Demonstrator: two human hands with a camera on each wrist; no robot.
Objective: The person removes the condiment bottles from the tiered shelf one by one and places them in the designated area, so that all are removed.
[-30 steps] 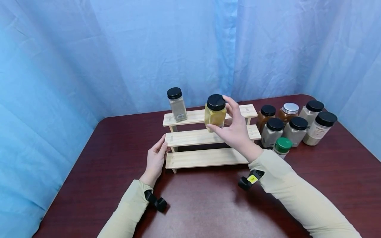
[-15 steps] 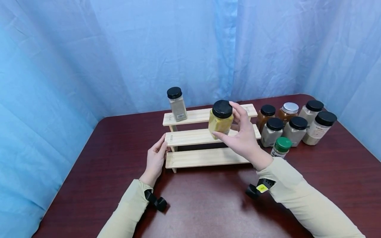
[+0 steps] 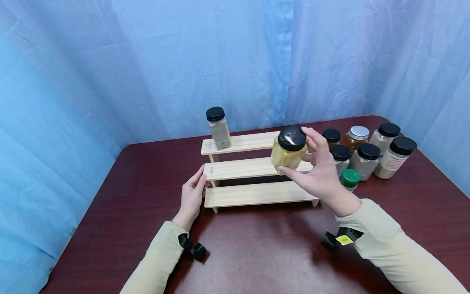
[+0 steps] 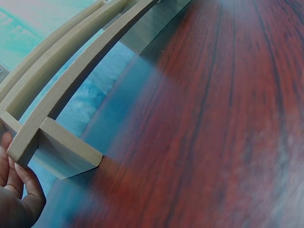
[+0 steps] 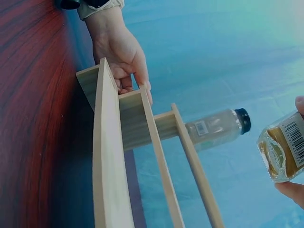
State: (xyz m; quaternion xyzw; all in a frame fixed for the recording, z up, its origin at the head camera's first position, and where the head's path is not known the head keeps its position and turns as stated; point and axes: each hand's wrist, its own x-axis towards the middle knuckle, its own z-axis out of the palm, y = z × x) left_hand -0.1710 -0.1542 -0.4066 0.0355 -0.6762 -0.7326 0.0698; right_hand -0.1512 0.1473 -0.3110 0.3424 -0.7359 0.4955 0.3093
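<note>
A three-tier wooden shelf rack stands on the table. My left hand grips the left end of its middle tier, thumb in front; the left wrist view shows the fingers at that end. My right hand holds a spice jar with yellow contents and a black lid, thumb low and fingers up by the lid. This jar hangs in the air, tilted, in front of the rack's right half. In the right wrist view its barcode label shows. A grey-powder jar stands upright on the top tier's left end.
Several jars stand grouped at the table's right: a green-lidded one, a silver-lidded one, a large labelled one and black-lidded ones such as the grey jar. My right hand partly hides the group. A blue curtain hangs behind.
My right hand has moved right and slightly toward me with the yellow jar, which now tilts more. The left hand and the rack have stayed in place.
</note>
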